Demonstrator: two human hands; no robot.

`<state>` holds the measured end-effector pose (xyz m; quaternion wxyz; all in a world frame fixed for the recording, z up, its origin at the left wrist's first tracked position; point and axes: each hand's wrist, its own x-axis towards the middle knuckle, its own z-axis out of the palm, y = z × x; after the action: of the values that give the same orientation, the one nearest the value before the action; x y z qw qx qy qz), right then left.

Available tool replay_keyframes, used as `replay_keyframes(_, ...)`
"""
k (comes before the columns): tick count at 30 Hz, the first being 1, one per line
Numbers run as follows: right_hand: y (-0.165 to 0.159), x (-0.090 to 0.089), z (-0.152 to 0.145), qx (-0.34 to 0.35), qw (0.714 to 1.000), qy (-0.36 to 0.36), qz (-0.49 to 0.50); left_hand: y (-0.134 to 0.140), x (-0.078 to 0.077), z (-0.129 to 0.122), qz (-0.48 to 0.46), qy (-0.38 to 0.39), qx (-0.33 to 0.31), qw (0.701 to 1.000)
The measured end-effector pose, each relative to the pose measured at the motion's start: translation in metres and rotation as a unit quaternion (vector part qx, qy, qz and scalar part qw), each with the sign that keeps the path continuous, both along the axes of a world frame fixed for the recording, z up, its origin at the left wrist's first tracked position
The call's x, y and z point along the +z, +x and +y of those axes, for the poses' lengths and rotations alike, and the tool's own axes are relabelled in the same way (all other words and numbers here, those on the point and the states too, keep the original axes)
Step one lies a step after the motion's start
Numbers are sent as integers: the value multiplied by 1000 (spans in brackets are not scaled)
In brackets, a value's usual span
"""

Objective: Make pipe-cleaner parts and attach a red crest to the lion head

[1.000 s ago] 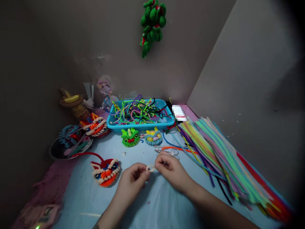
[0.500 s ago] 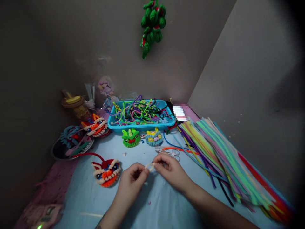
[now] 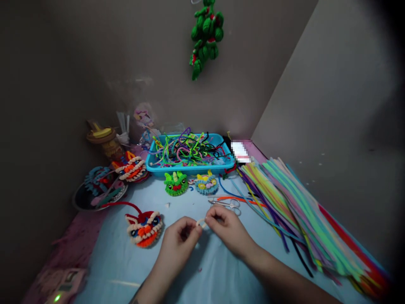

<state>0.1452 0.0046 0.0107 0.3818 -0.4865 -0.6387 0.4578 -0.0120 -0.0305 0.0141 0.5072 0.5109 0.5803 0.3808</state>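
A short cream pipe cleaner (image 3: pixel 201 222), bent into a small loop, is held above the blue table cover between my two hands. My left hand (image 3: pixel 182 238) pinches its left end between thumb and forefinger. On the other end, the fingertips of my right hand (image 3: pixel 226 226) are closed. To the left of my hands lies a red, cream and orange pipe-cleaner lion head (image 3: pixel 145 229) with a long red stem. Just beyond my right hand rest small scissors (image 3: pixel 233 206). A green head (image 3: pixel 176 184) and a light blue and yellow head (image 3: pixel 206 184) sit farther back.
A blue tray (image 3: pixel 190 169) full of tangled pipe-cleaner pieces stands at the back. Long pipe cleaners in many colours (image 3: pixel 303 211) are spread along the right. A metal bowl (image 3: pixel 82 202) and another lion head (image 3: pixel 131 166) are at left. Green crocheted pieces (image 3: pixel 207 38) hang above.
The whole view has shifted slightly, so things appear a little farther right. My fingertips have come slightly closer together, still pinching the cream pipe cleaner, and its loop looks narrower.
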Motion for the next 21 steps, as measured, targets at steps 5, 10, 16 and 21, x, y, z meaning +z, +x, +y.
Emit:
replay_keyframes(5, 1, -2, -1, 12, 999, -24, 31, 1, 3, -1, 13, 1, 4, 1000)
replay_keyframes(10, 2, -7, -1, 10, 994, -69, 86, 2, 2, 0, 3, -3, 6, 1000)
replay_keyframes(16, 2, -3, 1, 12, 992, -75, 99, -2, -3, 1, -15, -13, 17, 1000)
replay_keyframes(21, -1, -4, 0, 24, 983, -112, 145, -1, -4, 1, -18, -22, 26, 999)
